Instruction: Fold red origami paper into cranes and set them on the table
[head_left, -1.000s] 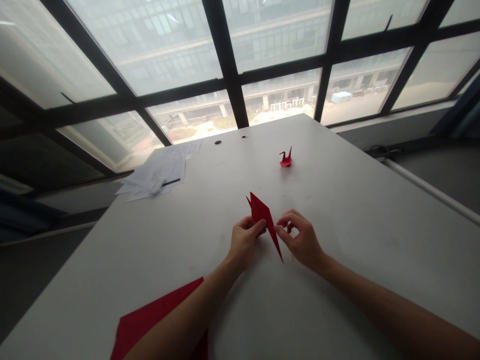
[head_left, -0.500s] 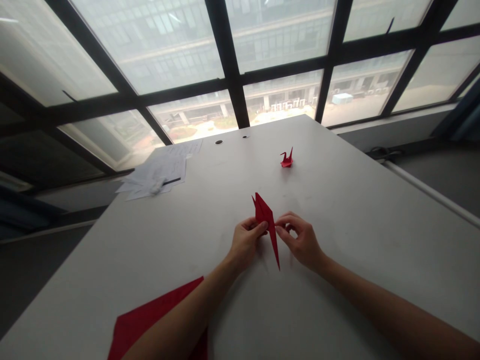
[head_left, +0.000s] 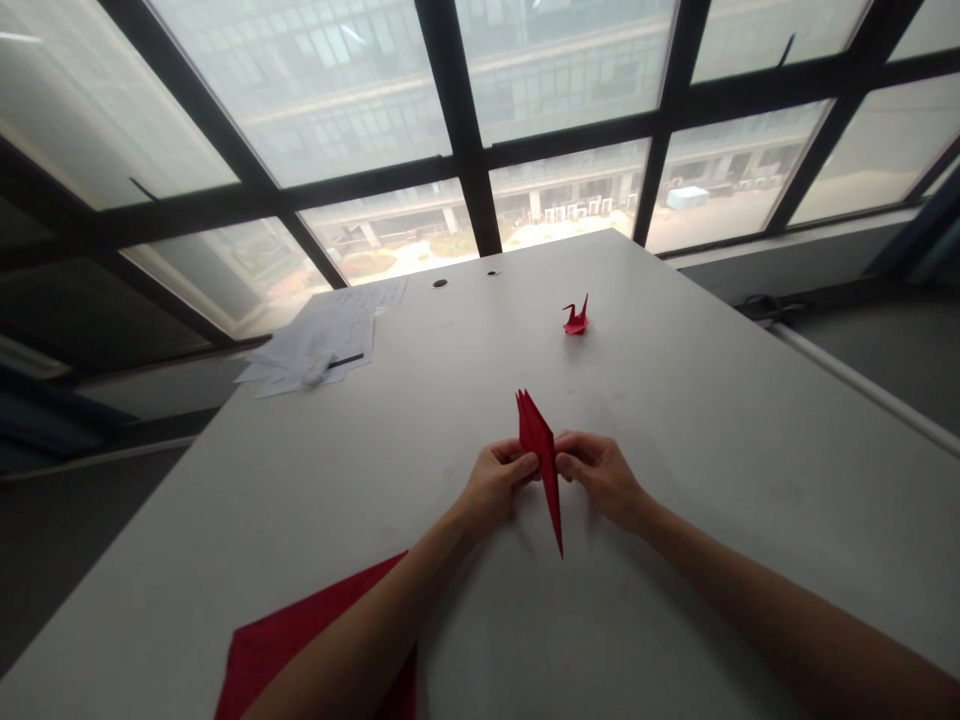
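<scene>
A folded piece of red origami paper point(head_left: 536, 430), long and pointed at both ends, is held above the middle of the table. My left hand point(head_left: 495, 485) pinches its left side, thumb on top and fingers underneath. On the opposite edge, the thumb and forefinger of my right hand point(head_left: 600, 475) are closed at the paper. One sharp tip points toward me; the far end splits into narrow points. Beyond my hands stands a small finished red paper crane point(head_left: 576, 318). Below my left forearm lies a red paper sheet point(head_left: 300, 620), partly covered by the arm.
The white table point(head_left: 675, 400) reaches to a window wall with dark frames point(head_left: 472, 150). At the back left lie several printed papers point(head_left: 315, 335) with a dark pen point(head_left: 345, 360) on them. Two round holes pierce the tabletop near its far edge.
The folded paper has turned slightly, and its near tip has come a little closer to me. My right fingers have closed in on its right edge. The crane stays in place.
</scene>
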